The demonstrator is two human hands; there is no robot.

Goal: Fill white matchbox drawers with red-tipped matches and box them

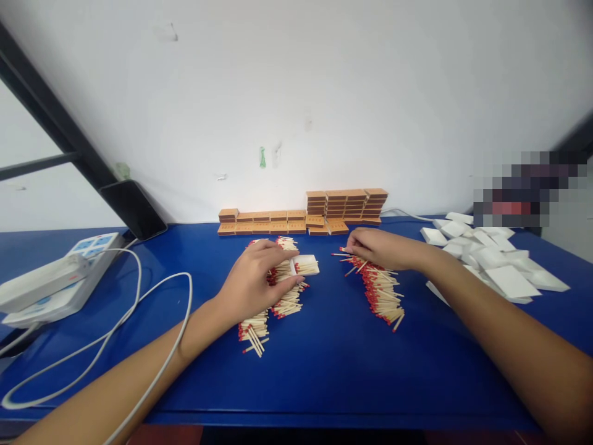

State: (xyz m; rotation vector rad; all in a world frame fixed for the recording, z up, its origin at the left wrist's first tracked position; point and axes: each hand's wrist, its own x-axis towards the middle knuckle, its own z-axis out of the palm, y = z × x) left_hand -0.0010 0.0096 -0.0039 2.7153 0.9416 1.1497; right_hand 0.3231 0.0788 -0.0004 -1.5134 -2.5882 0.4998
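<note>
My left hand [259, 275] grips a small white matchbox tray [306, 261] between thumb and fingers. Matches with red heads lie inside the tray, and it is held over heaps of loose matches [288, 303]. Another row of matches [254, 330] spreads under and below that hand. To the right, my right hand [375, 246] pinches a few matches [343, 250] at its fingertips. It is at the upper end of a long pile of red-headed matches [382, 293].
Stacked brown matchboxes [345, 204] line the wall at the back. White empty trays [482, 253] are heaped on the right. At left are a power strip [60, 278], a looping white cable [139, 309] and a dark phone [132, 209]. The blue table [324, 371] has its front edge below.
</note>
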